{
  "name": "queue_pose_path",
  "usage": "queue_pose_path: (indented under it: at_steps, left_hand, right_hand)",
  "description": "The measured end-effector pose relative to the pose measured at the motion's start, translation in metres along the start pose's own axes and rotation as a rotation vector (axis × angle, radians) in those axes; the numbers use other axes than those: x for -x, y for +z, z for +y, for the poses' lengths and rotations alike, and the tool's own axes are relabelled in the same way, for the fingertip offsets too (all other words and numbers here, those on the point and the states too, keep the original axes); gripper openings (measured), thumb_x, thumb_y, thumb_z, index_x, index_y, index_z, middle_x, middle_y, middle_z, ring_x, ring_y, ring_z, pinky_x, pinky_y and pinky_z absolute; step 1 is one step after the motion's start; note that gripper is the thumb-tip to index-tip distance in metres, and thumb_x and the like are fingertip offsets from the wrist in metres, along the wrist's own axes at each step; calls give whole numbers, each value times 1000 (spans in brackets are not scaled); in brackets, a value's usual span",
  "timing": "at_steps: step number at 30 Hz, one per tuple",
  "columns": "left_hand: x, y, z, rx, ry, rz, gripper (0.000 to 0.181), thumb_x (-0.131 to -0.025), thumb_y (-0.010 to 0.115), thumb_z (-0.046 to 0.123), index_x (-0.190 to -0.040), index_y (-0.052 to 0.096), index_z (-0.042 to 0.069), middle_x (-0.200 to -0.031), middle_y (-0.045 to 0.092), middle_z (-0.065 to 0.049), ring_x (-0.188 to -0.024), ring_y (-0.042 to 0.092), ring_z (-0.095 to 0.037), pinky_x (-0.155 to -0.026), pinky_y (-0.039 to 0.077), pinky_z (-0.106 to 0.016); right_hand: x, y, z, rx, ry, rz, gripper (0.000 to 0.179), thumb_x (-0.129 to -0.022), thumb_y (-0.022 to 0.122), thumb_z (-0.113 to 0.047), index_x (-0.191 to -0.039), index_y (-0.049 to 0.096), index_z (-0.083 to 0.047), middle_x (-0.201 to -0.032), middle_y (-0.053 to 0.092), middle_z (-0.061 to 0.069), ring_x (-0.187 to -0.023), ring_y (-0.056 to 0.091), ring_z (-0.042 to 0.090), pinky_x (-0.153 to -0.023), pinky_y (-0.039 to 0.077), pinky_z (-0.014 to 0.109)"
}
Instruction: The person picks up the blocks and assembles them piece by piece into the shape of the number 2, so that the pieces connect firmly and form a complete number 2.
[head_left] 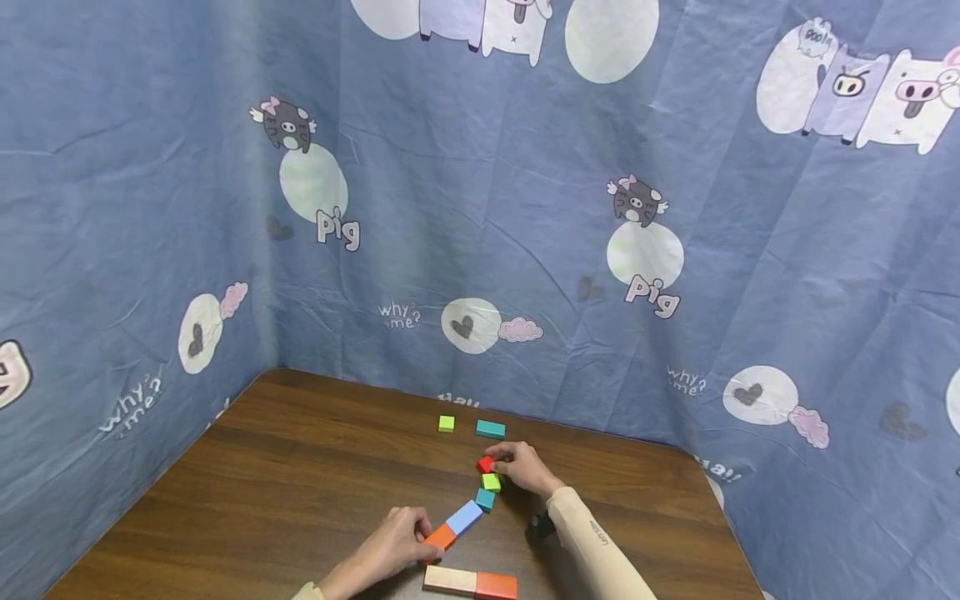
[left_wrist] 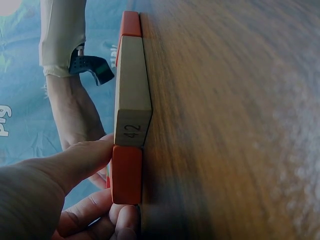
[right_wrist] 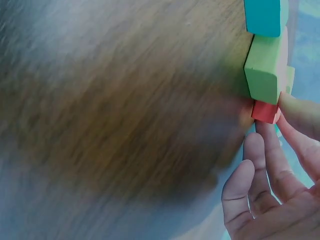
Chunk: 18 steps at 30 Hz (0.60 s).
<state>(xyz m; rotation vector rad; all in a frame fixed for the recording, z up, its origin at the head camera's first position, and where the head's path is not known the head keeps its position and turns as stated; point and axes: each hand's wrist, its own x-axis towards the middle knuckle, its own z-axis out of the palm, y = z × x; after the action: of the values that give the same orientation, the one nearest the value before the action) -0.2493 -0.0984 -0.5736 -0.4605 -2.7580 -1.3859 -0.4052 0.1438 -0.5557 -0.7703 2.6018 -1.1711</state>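
The left hand (head_left: pixel 396 542) pinches the orange block (head_left: pixel 441 537) on the desk (head_left: pixel 322 467), its grip only block-wide, probably to keep it steady against the blue block (head_left: pixel 465 517); the right hand (head_left: pixel 527 469) holds the red block (head_left: pixel 483 464) in a narrow grip beyond the lime block (head_left: pixel 491 483), perhaps for precise placing. The orange block's long axis points away and rightward, like the blue one's; the red one's I cannot tell

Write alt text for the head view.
A person's left hand grips an orange block and their right hand a red block, at opposite ends of a bent row of coloured blocks on a brown table. A blue pig-print curtain hangs behind.
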Motion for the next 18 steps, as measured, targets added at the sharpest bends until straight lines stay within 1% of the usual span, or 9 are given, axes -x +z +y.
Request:
queue_pose_path:
  at_steps: [4, 10, 18]
  left_hand:
    - [-1, 1, 1, -9, -2, 10, 29, -69, 85, 23, -73, 61, 7, -68, 57, 3, -58, 43, -3, -49, 35, -19]
    - [-1, 0, 0, -9, -10, 6, 29, -69, 85, 24, -73, 61, 8, -68, 56, 4, -57, 42, -2, -48, 33, -19]
    - [0, 1, 0, -17, -11, 2, 28, -70, 84, 25, -74, 61, 9, -69, 56, 4, -58, 42, -2, -49, 34, -19]
  right_hand:
    - [1, -1, 1, 6, 19, 1, 25, -89, 65, -5, -114, 67, -2, -102, 70, 9, -88, 62, 13, -71, 49, 23]
    - [0, -1, 1, 16, 6, 6, 26, -88, 66, -4, -114, 67, -1, -102, 70, 10, -89, 63, 15, -72, 50, 25]
    - [0, 0, 2, 11, -2, 13, 25, -89, 65, -4, -114, 67, -1, -102, 70, 10, -90, 63, 16, -73, 49, 24]
